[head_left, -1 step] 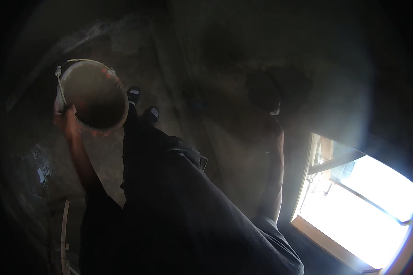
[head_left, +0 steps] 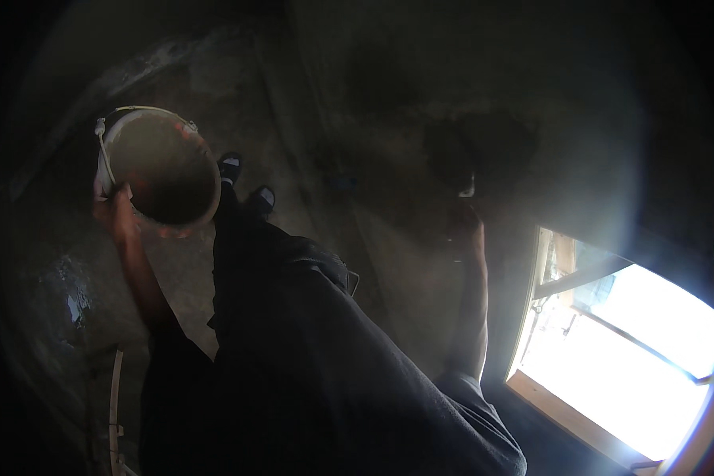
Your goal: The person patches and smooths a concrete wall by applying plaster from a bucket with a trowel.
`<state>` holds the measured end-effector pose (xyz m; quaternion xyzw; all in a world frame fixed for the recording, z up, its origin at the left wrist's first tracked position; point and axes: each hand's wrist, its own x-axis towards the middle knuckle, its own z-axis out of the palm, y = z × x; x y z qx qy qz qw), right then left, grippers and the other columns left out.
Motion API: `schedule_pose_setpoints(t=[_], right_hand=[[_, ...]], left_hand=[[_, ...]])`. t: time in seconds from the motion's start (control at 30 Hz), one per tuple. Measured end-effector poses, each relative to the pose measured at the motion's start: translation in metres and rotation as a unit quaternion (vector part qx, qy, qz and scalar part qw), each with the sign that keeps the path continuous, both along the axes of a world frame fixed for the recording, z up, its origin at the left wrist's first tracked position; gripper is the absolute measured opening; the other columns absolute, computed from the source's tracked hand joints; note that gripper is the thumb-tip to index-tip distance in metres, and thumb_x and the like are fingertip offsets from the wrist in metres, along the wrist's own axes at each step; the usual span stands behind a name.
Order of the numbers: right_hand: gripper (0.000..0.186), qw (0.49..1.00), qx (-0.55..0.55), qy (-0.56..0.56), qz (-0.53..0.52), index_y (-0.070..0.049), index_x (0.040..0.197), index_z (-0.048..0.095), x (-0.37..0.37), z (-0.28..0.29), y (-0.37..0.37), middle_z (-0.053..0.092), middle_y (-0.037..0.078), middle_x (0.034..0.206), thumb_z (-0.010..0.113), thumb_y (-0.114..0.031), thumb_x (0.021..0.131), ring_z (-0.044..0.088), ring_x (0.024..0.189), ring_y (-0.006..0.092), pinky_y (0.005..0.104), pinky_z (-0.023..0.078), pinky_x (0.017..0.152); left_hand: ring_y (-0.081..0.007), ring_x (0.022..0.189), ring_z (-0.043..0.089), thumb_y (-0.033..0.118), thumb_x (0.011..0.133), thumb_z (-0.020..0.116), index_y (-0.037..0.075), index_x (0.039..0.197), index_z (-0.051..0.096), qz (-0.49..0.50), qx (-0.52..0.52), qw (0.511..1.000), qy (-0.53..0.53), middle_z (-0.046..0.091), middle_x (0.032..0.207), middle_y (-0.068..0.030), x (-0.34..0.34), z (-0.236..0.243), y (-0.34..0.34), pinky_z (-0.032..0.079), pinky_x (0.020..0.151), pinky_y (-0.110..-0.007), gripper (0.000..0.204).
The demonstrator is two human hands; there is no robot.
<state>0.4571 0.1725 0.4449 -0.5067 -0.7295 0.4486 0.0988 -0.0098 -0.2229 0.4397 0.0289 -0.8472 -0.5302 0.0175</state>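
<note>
A round bucket with reddish marks and a wire handle hangs or rests at the left, its inside dim. My left hand is closed on its near left rim, beside the lower end of the handle. On the right, my right arm stretches toward the wall, and my right hand is closed in the shadow. Just beyond its fingers shows a small pale, shiny piece of what seems a tool; its shape is too dark to name. A dark, wet-looking patch on the wall lies above it.
A bright window opening with a wooden frame is at the lower right. My feet in dark sandals stand on the floor right of the bucket. A thin wooden strip stands at the lower left.
My right hand has moved slightly down and left, away from the dark patch, with the pale piece in front of it. The left hand and bucket have barely shifted.
</note>
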Motion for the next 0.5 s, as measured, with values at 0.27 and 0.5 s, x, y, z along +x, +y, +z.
schedule_pose_setpoints(t=[0.27,0.5], right_hand=[[0.015,0.996,-0.008,-0.071,0.053,-0.002,0.089,0.065,0.024,-0.094,0.024,0.058,0.001,0.066,0.061,-0.015,0.083,0.052,0.055,0.0076,0.0278,0.039,0.046],[0.016,0.994,-0.011,-0.095,-0.052,-0.002,0.09,0.065,-0.014,0.015,-0.044,0.054,0.0,0.063,0.059,-0.015,0.086,0.05,0.053,0.0081,0.0278,0.039,0.046]], left_hand=[[-0.0162,0.089,0.06,-0.006,0.071,0.053,-0.003,0.119,0.059,-0.008,-0.006,1.0,-0.022,0.065,0.102,-0.0094,-0.004,0.001,0.007,0.046,0.079,-0.028,0.048],[-0.019,0.094,0.06,-0.006,0.069,0.051,-0.01,0.121,0.054,-0.041,0.077,0.995,-0.047,0.062,0.11,-0.0141,-0.03,-0.027,-0.016,0.044,0.084,-0.027,0.052]])
